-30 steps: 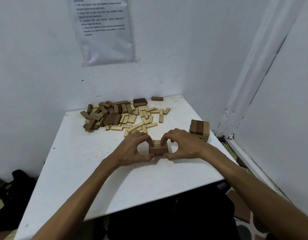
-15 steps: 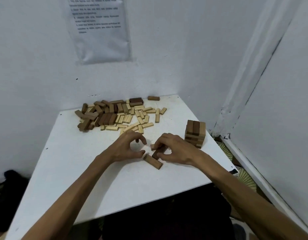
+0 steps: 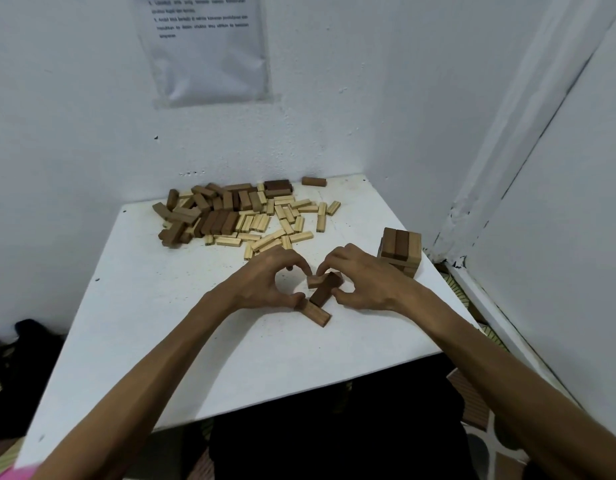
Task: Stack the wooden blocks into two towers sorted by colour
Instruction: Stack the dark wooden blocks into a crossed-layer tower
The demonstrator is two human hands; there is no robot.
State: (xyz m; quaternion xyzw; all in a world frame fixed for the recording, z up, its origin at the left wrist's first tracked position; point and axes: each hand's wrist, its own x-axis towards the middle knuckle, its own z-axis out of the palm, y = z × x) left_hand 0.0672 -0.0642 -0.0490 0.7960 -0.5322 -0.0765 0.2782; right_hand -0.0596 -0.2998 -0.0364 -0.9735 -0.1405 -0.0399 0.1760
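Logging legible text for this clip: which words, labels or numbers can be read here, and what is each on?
Printed lines on the paper sheet taped to the wall: several numbered lines, too small and blurred to read.
No text shows on the wooden blocks or the table.

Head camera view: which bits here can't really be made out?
All in the head view.
Paper notice: top cut off by the frame edge; print too small to read.
Small stack: lower left part hidden behind the right hand.
Light block: partly covered by the dark block and fingertips.
Left hand: its grip is unclear; curled fingers hide the contact.
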